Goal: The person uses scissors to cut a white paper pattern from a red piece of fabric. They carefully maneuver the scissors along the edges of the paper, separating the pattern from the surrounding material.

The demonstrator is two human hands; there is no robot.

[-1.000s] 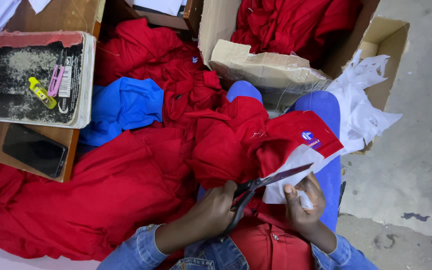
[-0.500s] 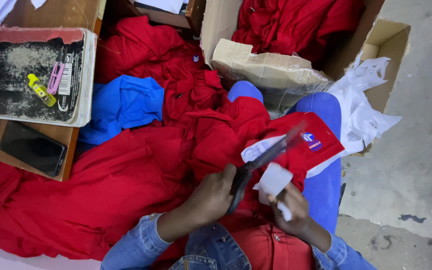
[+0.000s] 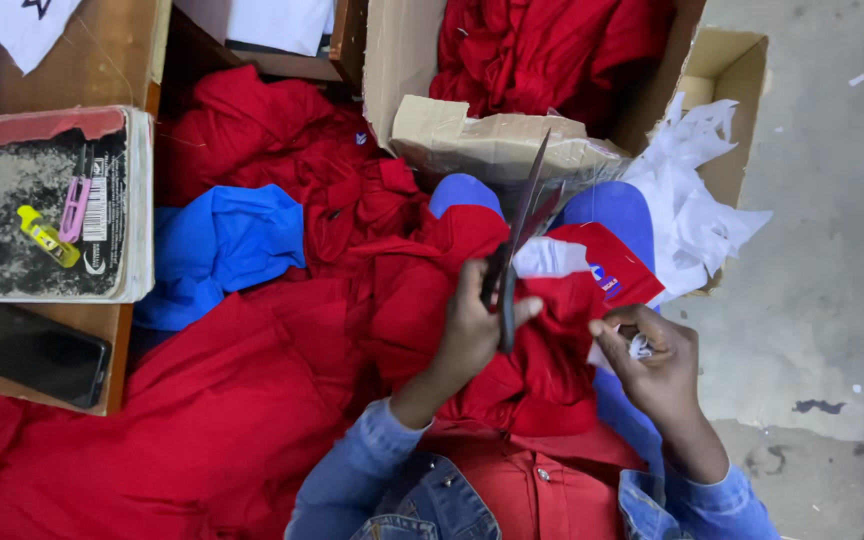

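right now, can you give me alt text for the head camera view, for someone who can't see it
Seen from above, a person's left hand holds scissors with the blades pointing up, while the right hand pinches a small white scrap over a red garment on their lap. Red and blue clothes surround them, with a cardboard box ahead and a worn book on the left.

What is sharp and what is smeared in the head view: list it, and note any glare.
Head view: the scissors in the left hand are motion-blurred; the right hand, book and phone stay fairly sharp; light is soft and even, no strong glare.
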